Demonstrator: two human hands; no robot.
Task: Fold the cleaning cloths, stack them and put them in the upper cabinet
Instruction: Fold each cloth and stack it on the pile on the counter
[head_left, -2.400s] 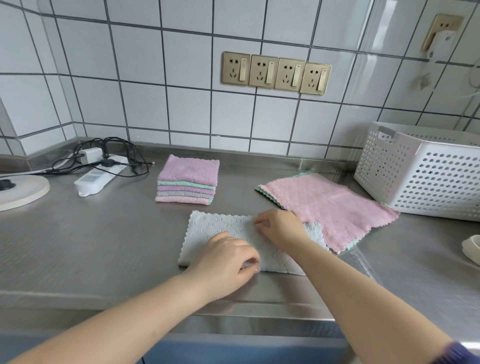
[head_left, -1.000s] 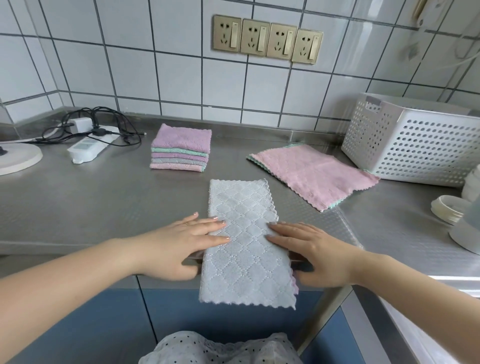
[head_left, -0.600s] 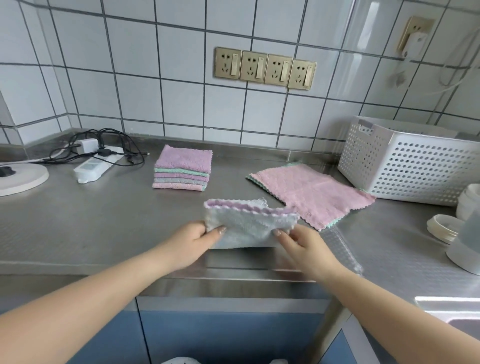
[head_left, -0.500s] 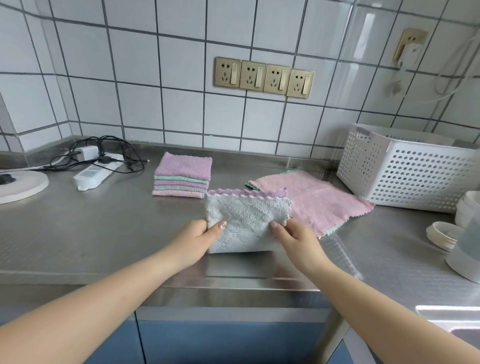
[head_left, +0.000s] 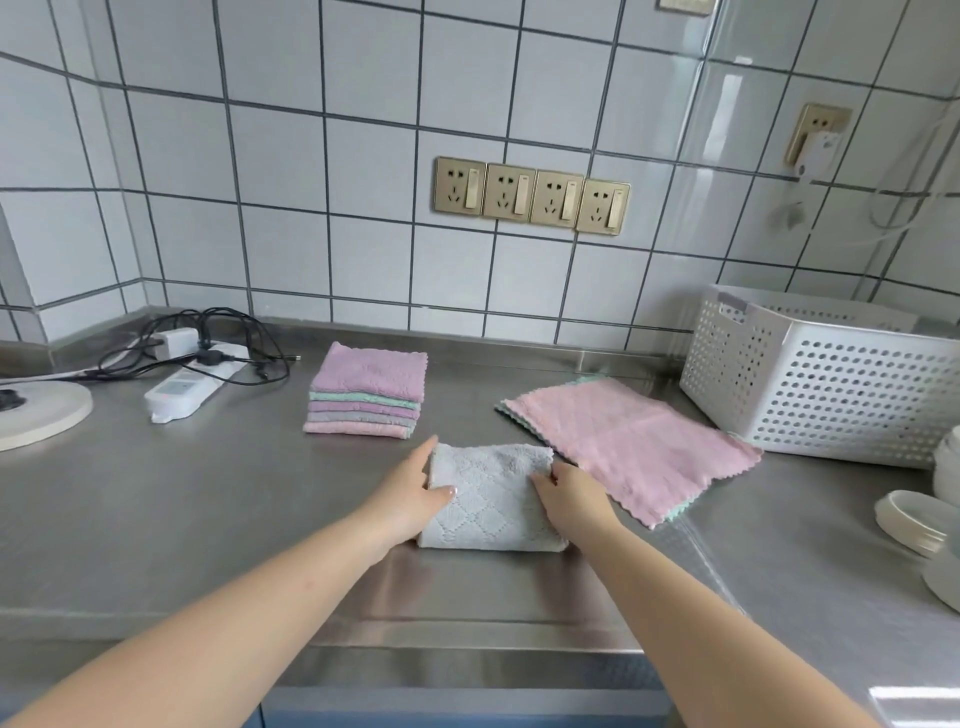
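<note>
A grey quilted cloth (head_left: 491, 499), folded into a small square, lies on the steel counter (head_left: 156, 509) in front of me. My left hand (head_left: 410, 493) grips its left edge and my right hand (head_left: 569, 493) grips its right edge. Behind it to the left stands a stack of folded cloths (head_left: 366, 392) in purple, green, grey and pink. To the right lie unfolded cloths, a pink cloth (head_left: 628, 441) on top with a green edge showing beneath. No cabinet is in view.
A white perforated basket (head_left: 826, 384) stands at the back right. A white power strip (head_left: 187, 384) with tangled black cables lies at the back left, beside a round white disc (head_left: 36, 415). White dishes (head_left: 914, 519) sit at the right edge. Wall sockets (head_left: 532, 195) are above.
The long grey cloth was folded in half toward the wall, held up briefly, and now lies flat on the counter as a small square between both hands.
</note>
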